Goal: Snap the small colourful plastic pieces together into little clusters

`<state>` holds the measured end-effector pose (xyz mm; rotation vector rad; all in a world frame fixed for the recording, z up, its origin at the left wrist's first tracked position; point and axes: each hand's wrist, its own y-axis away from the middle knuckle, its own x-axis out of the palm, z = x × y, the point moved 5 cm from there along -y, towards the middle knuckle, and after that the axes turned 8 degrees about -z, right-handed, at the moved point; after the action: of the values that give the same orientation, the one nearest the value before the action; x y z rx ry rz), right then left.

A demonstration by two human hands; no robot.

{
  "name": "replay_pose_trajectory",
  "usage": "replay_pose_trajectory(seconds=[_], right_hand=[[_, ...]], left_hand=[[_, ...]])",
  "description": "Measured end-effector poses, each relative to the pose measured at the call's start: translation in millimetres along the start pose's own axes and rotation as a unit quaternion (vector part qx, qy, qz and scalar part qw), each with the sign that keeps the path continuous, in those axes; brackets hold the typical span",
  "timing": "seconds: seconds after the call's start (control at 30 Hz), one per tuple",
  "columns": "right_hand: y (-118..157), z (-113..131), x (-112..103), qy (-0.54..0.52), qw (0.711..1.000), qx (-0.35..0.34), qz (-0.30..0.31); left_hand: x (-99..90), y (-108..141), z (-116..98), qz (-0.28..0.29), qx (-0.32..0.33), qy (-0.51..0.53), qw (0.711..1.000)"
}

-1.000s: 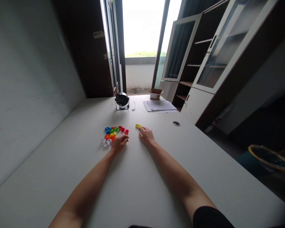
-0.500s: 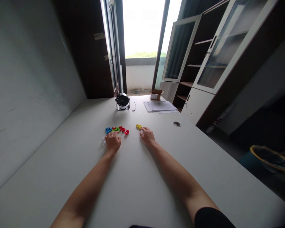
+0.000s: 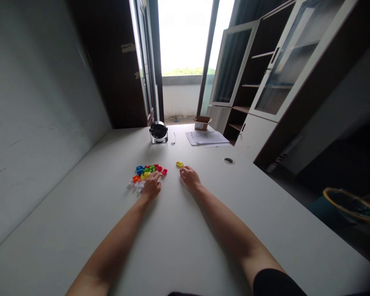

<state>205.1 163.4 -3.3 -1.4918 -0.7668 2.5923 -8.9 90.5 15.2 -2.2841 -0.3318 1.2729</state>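
Observation:
Small coloured plastic pieces lie in a loose cluster on the table. My left hand (image 3: 152, 186) is at the right side of the cluster, fingers stretched towards a red piece (image 3: 164, 172); whether they touch it is not clear. Left of this hand are yellow pieces (image 3: 146, 175), orange pieces (image 3: 136, 179) and whitish pieces (image 3: 139, 186). Behind them lie blue pieces (image 3: 139, 169) and green pieces (image 3: 151, 168). My right hand (image 3: 190, 177) rests apart, with curled fingers just in front of a yellow pair (image 3: 179, 164). What its fingertips hold, if anything, is too small to make out.
A round black device on a silver stand (image 3: 158, 132) is at the back of the white table (image 3: 179, 230). Papers (image 3: 208, 138), a small cardboard box (image 3: 201, 123) and a cable hole (image 3: 229, 160) are to the right. A wall runs along the left.
My left hand has moved right across the cluster, towards the red piece, uncovering the yellow, orange and whitish pieces. My right hand has stayed nearly in place.

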Motion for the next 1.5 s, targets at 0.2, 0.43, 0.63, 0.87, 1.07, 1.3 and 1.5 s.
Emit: replay_pose_trajectory(seconds=[0.2, 0.43, 0.63, 0.87, 1.07, 1.3, 1.5], right_hand=[[0, 1, -2, 0.002, 1.0, 0.006, 0.007], [0, 3, -4, 0.012, 1.0, 0.001, 0.012], [0, 3, -3, 0.014, 1.0, -0.003, 0.014], [0, 2, 0, 0.008, 1.0, -0.011, 0.012], [-1, 1, 2, 0.013, 1.0, -0.01, 0.02], [0, 1, 2, 0.022, 0.999, -0.017, 0.017], [-1, 0, 2, 0.003, 1.0, -0.017, 0.016]], left_hand=[[-8.5, 2, 18, -0.06, -0.074, -0.1, 0.99], [-2.8, 3, 19, -0.032, -0.054, -0.118, 0.991], [-16.8, 3, 18, -0.096, -0.09, -0.136, 0.982], [-13.1, 2, 18, -0.067, -0.082, -0.079, 0.991], [-5.3, -1, 1, -0.024, 0.003, -0.047, 0.999], [0.8, 1, -12, 0.021, 0.061, -0.029, 0.997], [-4.1, -1, -7, 0.02, 0.025, -0.057, 0.998]])
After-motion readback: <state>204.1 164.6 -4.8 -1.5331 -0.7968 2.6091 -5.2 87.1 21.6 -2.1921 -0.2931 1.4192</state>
